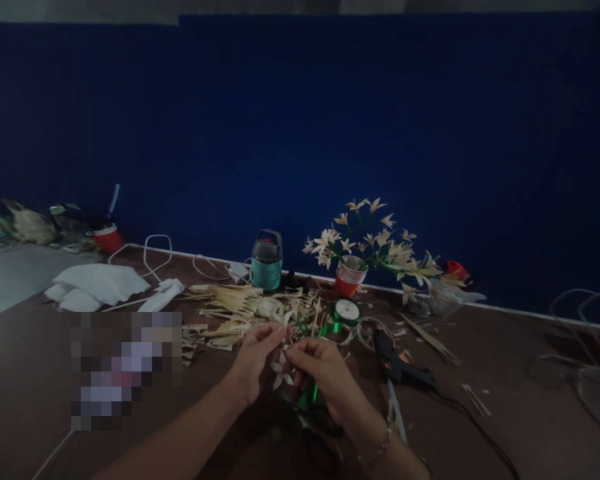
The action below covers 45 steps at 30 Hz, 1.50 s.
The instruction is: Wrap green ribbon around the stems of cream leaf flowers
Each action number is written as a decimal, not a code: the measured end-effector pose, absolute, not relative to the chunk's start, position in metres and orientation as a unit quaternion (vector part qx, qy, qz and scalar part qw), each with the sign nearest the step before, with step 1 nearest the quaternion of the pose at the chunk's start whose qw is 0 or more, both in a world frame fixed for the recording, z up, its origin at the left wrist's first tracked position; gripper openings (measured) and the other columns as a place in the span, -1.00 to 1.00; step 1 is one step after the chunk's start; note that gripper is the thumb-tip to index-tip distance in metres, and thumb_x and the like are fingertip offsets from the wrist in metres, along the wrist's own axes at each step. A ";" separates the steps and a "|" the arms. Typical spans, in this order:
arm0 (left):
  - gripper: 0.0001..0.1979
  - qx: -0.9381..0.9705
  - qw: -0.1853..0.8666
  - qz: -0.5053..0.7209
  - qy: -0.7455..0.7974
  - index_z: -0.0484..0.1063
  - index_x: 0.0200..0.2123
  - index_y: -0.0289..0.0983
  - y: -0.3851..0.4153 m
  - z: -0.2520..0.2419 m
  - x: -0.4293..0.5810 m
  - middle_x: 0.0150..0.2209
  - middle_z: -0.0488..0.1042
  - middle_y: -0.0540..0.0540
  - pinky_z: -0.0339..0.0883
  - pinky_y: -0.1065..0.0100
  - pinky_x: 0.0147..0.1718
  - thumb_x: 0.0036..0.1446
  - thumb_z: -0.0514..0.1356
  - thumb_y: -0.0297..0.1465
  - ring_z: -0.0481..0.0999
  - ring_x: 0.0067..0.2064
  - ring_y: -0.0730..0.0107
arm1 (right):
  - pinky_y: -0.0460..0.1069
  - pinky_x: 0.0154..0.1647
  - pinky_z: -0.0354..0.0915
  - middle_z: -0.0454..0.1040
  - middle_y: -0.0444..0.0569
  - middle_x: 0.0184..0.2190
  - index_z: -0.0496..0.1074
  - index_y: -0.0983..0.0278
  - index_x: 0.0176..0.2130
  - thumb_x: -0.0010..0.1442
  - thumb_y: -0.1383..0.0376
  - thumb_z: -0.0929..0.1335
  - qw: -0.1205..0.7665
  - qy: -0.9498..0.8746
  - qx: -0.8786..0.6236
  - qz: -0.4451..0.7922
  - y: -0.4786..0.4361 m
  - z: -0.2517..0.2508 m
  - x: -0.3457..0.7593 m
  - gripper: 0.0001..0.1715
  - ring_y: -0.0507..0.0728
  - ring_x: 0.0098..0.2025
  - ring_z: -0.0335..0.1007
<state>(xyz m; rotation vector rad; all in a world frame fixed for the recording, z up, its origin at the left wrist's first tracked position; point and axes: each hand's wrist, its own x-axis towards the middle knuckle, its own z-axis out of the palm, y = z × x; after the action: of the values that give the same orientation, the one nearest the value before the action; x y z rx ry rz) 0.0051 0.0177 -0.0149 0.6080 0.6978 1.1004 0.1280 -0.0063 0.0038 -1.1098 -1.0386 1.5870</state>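
Observation:
My left hand point(257, 357) is closed in a pinch on a thin, pale petal-like strip point(288, 321) that sticks up past the fingertips. Close beside it, my right hand point(323, 370) has thumb and fingers pressed together; what lies between them is too small to make out. Just below the fingertips is a pale star-shaped flower point(283, 373), and I cannot tell whether a hand holds it. Shiny green ribbon point(309, 398) shows under my right hand. Beyond the hands lies a green-edged ribbon spool point(347, 311) with a white face.
Dried pale leaf strips point(230, 300) cover the table behind my hands. A red cup point(349, 280) holds pale flowers point(375, 243). To the right lies a black glue gun point(400, 367) with a cord. A teal-and-black container point(267, 263) stands near the blue wall point(300, 133). White cloth point(97, 283) lies left.

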 end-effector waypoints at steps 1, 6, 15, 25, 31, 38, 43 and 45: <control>-0.80 0.279 0.749 0.508 0.320 0.36 -0.50 -0.30 0.017 -0.016 0.006 -0.71 0.32 0.11 0.18 0.52 -0.75 -0.12 0.29 -0.31 0.29 -0.73 0.57 | -0.18 -0.69 0.12 0.43 -0.11 -0.67 0.38 0.37 -0.57 -0.15 0.13 0.44 0.463 -0.420 -0.453 0.636 -0.007 0.003 0.127 -0.67 -0.08 -0.71 0.19; -0.79 0.268 0.740 0.528 0.320 0.35 -0.51 -0.29 0.014 -0.021 0.011 -0.64 0.37 0.12 0.16 0.56 -0.75 -0.15 0.30 -0.32 0.26 -0.73 0.64 | -0.17 -0.70 0.10 0.39 -0.13 -0.71 0.36 0.36 -0.59 -0.18 0.12 0.45 0.486 -0.404 -0.462 0.623 -0.009 -0.004 0.122 -0.64 -0.07 -0.72 0.18; -0.82 0.302 0.742 0.511 0.311 0.37 -0.49 -0.30 0.014 -0.020 0.010 -0.68 0.32 0.10 0.18 0.53 -0.70 -0.08 0.25 -0.30 0.27 -0.70 0.60 | -0.17 -0.69 0.11 0.38 -0.14 -0.71 0.33 0.34 -0.61 -0.20 0.13 0.45 0.498 -0.400 -0.473 0.607 -0.009 -0.001 0.120 -0.65 -0.07 -0.71 0.18; -0.81 0.390 0.658 0.522 0.379 0.44 -0.46 -0.31 0.014 -0.009 0.010 -0.51 0.43 -0.01 0.27 0.49 -0.53 -0.14 0.28 -0.31 0.38 -0.51 0.50 | -0.10 -0.55 0.20 0.39 -0.15 -0.62 0.40 0.32 -0.53 -0.19 0.23 0.43 0.483 -0.479 -0.517 0.519 0.005 0.013 0.139 -0.78 0.02 -0.58 0.26; -0.82 0.450 0.625 0.487 0.412 0.45 -0.52 -0.32 0.012 0.006 0.017 -0.58 0.41 0.02 0.22 0.49 -0.54 -0.17 0.28 -0.30 0.33 -0.55 0.50 | -0.10 -0.46 0.17 0.35 -0.16 -0.58 0.42 0.30 -0.50 -0.22 0.24 0.46 0.493 -0.473 -0.490 0.541 0.001 0.037 0.153 -0.77 0.02 -0.48 0.24; -0.84 0.493 0.594 0.467 0.431 0.47 -0.52 -0.32 0.006 0.014 0.029 -0.59 0.44 0.00 0.20 0.48 -0.54 -0.17 0.26 -0.33 0.34 -0.54 0.45 | -0.09 -0.45 0.14 0.33 -0.16 -0.61 0.38 0.34 -0.57 -0.15 0.26 0.45 0.546 -0.470 -0.438 0.539 -0.008 0.031 0.159 -0.79 0.00 -0.50 0.21; -0.84 0.523 0.558 0.484 0.426 0.47 -0.52 -0.31 0.005 0.008 0.038 -0.55 0.48 -0.03 0.24 0.44 -0.44 -0.15 0.26 -0.32 0.41 -0.46 0.37 | -0.12 -0.52 0.12 0.36 -0.17 -0.61 0.38 0.33 -0.52 -0.25 0.23 0.49 0.576 -0.407 -0.444 0.553 -0.015 0.033 0.166 -0.70 -0.01 -0.55 0.22; -0.84 0.551 0.534 0.491 0.414 0.47 -0.50 -0.31 0.004 0.005 0.041 -0.51 0.49 -0.05 0.25 0.43 -0.41 -0.12 0.25 -0.31 0.42 -0.42 0.34 | -0.12 -0.51 0.14 0.39 -0.15 -0.58 0.39 0.33 -0.48 -0.27 0.22 0.50 0.577 -0.394 -0.448 0.557 -0.017 0.032 0.168 -0.66 0.00 -0.54 0.25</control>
<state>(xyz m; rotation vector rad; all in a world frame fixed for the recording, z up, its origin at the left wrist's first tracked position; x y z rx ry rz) 0.0412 0.0036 0.0046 1.3127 0.9861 1.1694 0.1682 -0.0172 0.0319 -1.0479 -0.9226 1.3038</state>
